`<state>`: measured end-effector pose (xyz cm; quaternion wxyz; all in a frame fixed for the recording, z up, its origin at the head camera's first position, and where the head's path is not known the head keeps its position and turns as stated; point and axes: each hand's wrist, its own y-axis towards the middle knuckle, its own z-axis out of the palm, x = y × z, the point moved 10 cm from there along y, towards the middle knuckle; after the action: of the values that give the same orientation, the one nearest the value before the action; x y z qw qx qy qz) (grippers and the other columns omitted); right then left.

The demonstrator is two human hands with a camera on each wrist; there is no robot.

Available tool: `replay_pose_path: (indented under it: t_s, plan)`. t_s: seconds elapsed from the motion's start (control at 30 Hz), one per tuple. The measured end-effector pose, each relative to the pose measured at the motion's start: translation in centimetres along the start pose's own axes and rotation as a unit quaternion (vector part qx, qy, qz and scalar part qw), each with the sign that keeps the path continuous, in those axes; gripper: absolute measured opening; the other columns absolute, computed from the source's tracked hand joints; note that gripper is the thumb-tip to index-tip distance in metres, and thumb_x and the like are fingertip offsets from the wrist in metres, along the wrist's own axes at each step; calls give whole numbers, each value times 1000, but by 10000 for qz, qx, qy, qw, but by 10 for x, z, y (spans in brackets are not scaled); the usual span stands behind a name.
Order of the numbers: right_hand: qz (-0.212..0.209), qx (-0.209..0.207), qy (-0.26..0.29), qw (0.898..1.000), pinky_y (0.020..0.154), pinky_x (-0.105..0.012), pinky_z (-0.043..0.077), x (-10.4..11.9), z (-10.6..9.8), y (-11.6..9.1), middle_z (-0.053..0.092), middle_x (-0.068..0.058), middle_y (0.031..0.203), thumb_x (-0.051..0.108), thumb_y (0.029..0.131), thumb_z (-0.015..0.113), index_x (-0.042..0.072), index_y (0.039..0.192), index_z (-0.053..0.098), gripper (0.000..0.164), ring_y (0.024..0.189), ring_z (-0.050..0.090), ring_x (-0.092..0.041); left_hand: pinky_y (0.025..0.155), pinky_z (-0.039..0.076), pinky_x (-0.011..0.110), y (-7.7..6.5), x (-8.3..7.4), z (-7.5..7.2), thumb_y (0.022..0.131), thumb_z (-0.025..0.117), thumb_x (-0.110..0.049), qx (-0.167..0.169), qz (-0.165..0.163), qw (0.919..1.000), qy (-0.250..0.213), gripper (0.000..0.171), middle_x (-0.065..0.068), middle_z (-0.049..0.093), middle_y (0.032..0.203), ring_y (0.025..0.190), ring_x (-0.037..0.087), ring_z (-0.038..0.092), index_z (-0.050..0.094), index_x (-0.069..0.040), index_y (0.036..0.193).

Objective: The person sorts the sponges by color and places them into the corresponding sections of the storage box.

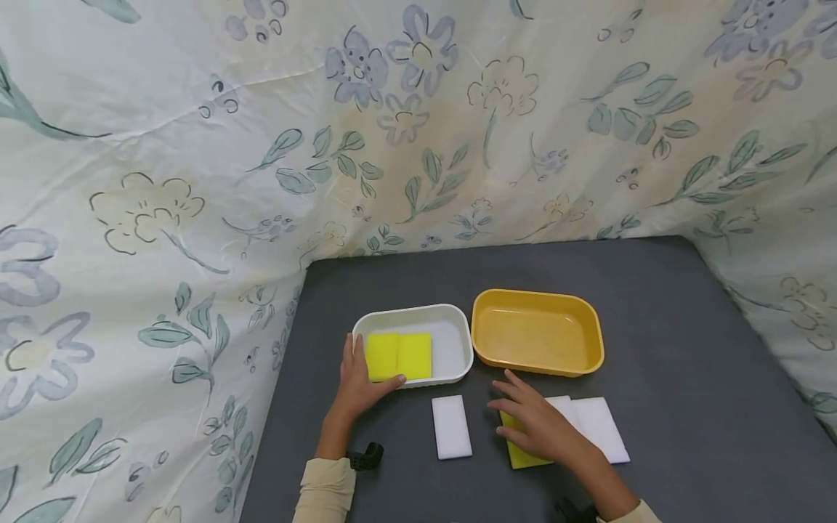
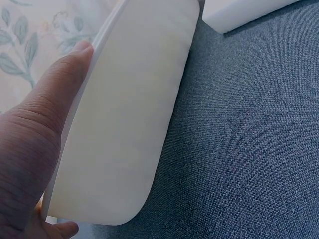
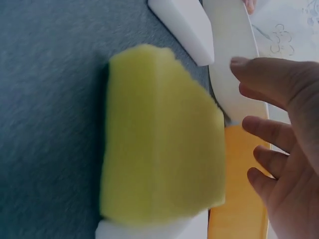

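Yellow sponge (image 3: 164, 144): on the tabletop (image 1: 693, 407), lower right of centre in the head frame, beside white blocks (image 1: 601, 428).
Right hand (image 1: 539, 432): above the sponge, grip spread wide, holding nothing; the right wrist view shows fingers clear of it.
Left hand (image 1: 362, 385): at the white tray (image 1: 451, 356)'s lower-left corner, grip splayed, thumb along the rim, steadying rather than clasping, it seems.
Good handling: best to pinch opposite sides of the sponge squarely, without pushing the white blocks.
Sponge's lie: flat; its left edge runs up-frame, leaning left at the top.
Long axis: probably along that edge; the hand hides too much to be sure.
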<state>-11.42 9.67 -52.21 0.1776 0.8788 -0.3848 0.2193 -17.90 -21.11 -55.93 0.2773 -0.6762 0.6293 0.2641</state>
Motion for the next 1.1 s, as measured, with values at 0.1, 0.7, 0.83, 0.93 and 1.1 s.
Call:
replay_pose_path:
  t_s: [0.1,0.7,0.83,0.93,1.1]
  plan:
    - [136,160,32,9998,103,-64,37,-5,2,-7,52,-22,142,23,79,87,7,124,69,51,141,31,-50,108,25,68,0,0,0,72,85,-55,-26,3,10000,30,128,15,-6,166,147,46,10,6,-7,161]
    - [308,1347,-404,9896,110,-63,26,-9,22,-29,40,-25,152,22,59,95,-1,145,48,100,141,32,-47,108,25,68,-1,1,3,71,84,-57,19,-72,9999,70,130,14,-6,166,147,45,10,5,-8,161]
    - [335,1274,-583,9896,109,-62,28,-9,26,-33,37,-25,154,6,56,90,-1,147,46,101,142,30,-47,108,25,68,-2,2,4,71,84,-58,20,-90,9999,68,129,13,-7,166,147,45,10,5,-9,161]
    - [349,1079,-587,9918,109,-62,30,-10,26,-34,36,-26,154,2,55,91,-1,148,44,104,141,31,-47,108,26,68,-2,2,4,71,84,-58,5,-77,9999,82,129,13,-7,166,147,45,11,5,-10,161]
    - [486,685,-481,9953,107,-58,35,-14,22,-35,39,-26,152,-2,54,87,-6,146,42,103,141,33,-44,108,26,68,-1,1,3,72,84,-57,-18,-38,9999,96,129,14,-7,166,146,46,11,5,-8,161]
